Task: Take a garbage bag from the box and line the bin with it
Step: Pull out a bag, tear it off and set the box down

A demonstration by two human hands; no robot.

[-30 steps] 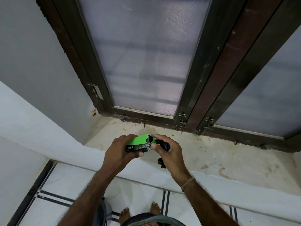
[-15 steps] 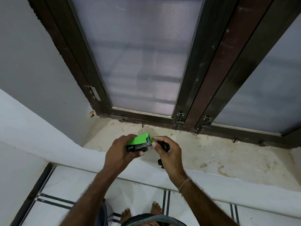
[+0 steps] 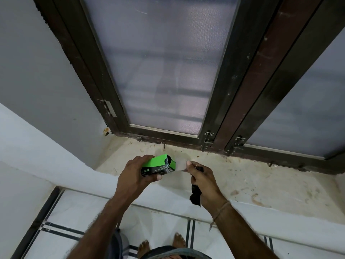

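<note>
A small green and black box (image 3: 158, 165) of garbage bags is gripped in my left hand (image 3: 136, 174), held over the stone window sill with its open end facing right. A short way to the right of the box, my right hand (image 3: 203, 182) is closed on a rolled black garbage bag (image 3: 196, 196), whose end hangs below my fist. A thin pale strip stretches between the box's open end and my right fingers. A grey rounded object (image 3: 116, 245) by my left forearm at the bottom could be the bin; it is mostly hidden.
The stained stone sill (image 3: 261, 184) runs below a dark-framed window (image 3: 214, 101) with mesh panes. A white ledge (image 3: 56, 171) slopes in from the left. White floor tiles with dark lines (image 3: 61, 230) and my bare feet (image 3: 160, 243) are below.
My right hand has pulled away to the right from the box, drawing the black bag out. Earlier it was pressed against the box's open end. The left hand keeps its grip.
</note>
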